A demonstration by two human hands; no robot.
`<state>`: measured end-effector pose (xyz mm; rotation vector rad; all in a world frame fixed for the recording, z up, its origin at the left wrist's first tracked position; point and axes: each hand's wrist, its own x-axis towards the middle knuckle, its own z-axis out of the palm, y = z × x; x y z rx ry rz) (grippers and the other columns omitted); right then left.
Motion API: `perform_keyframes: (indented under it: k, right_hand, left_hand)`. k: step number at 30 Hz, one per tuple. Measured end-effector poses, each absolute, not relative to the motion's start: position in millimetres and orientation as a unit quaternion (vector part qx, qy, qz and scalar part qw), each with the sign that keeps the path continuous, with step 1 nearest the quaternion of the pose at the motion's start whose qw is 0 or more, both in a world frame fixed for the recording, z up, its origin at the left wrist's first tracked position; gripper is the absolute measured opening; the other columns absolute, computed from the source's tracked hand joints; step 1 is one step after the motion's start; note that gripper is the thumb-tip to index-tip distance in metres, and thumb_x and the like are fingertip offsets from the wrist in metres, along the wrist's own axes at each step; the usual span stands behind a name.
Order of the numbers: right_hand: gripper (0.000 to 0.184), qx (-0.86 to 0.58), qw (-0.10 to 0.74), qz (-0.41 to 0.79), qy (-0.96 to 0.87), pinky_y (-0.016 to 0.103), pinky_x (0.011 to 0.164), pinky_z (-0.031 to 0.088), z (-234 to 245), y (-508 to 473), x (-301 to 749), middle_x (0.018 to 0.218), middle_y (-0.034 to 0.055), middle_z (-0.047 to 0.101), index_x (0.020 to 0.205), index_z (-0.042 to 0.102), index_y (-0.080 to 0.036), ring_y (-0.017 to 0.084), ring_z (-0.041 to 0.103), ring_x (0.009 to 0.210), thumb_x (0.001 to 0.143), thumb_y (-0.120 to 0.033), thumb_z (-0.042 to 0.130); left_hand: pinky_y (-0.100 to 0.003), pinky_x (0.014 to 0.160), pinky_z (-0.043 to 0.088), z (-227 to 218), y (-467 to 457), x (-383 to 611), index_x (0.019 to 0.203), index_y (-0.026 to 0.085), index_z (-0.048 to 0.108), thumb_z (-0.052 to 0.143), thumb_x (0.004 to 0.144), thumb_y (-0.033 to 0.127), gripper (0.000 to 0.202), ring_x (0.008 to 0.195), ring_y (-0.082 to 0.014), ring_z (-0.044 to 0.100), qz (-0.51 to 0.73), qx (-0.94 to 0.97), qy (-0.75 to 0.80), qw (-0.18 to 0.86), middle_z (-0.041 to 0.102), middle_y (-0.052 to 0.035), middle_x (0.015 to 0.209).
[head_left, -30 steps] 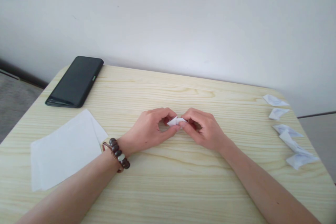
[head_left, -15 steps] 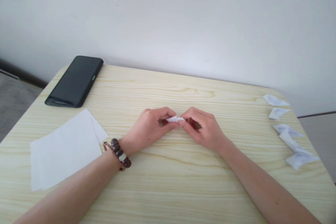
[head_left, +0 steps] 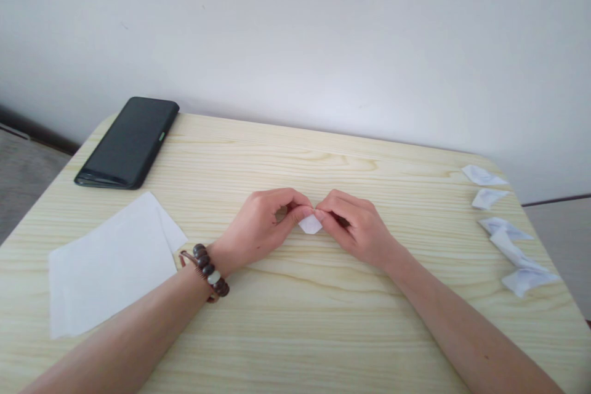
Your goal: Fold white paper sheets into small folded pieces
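A small folded piece of white paper [head_left: 311,225] is pinched between my two hands above the middle of the table. My left hand [head_left: 265,221], with a beaded bracelet [head_left: 210,274] at its wrist, grips the paper's left side between thumb and fingers. On the right side, my right hand [head_left: 355,221] pinches it the same way, the fingertips of both hands nearly meeting. A flat, pointed part of the paper hangs toward me below the thumbs; its upper part is hidden by the fingers.
Loose white paper sheets [head_left: 111,265] lie at the left, partly under my left forearm. Behind them rests a black phone [head_left: 129,141]. Several folded white paper pieces [head_left: 489,199] line the right edge of the wooden table [head_left: 295,332]. A white wall [head_left: 295,37] rises behind.
The folded paper has turned between my fingers, so a flat face now shows below the thumbs instead of a narrow strip. Both hands have stayed nearly in place.
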<state>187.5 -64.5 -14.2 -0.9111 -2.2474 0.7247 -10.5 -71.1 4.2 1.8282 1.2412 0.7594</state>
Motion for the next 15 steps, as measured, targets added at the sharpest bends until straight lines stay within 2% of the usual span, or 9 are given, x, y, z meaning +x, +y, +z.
perform_keyframes:
  k: [8, 15]
  right_hand:
    - [0.015, -0.371, 0.330, 0.259, -0.828, 0.020, 0.057, 0.035, -14.3, -65.8, 186.3, 0.069, -0.0019, 0.056, 0.079, 0.058, -0.017, 0.007, 0.047, 0.059, 0.092, -0.022, 0.052]
    - [0.014, -0.355, 0.323, 0.270, -0.835, 0.021, 0.057, 0.035, -13.5, -64.5, 187.5, 0.072, -0.0018, 0.054, 0.080, 0.056, -0.018, 0.007, 0.047, 0.060, 0.092, -0.021, 0.050]
  left_hand:
    - [-0.017, 0.047, 0.034, 9.2, -73.0, -14.0, 0.089, 0.017, 0.067, 0.053, 0.089, 0.031, 0.019, 0.063, -0.0084, 0.056, 0.281, 0.725, 0.473, 0.414, 0.068, 0.0030, 0.076]
    - [-0.017, 0.054, 0.040, 6.1, -72.0, -12.9, 0.085, 0.018, 0.069, 0.053, 0.090, 0.030, 0.020, 0.059, -0.0076, 0.055, 0.280, 0.731, 0.469, 0.410, 0.068, 0.0036, 0.072]
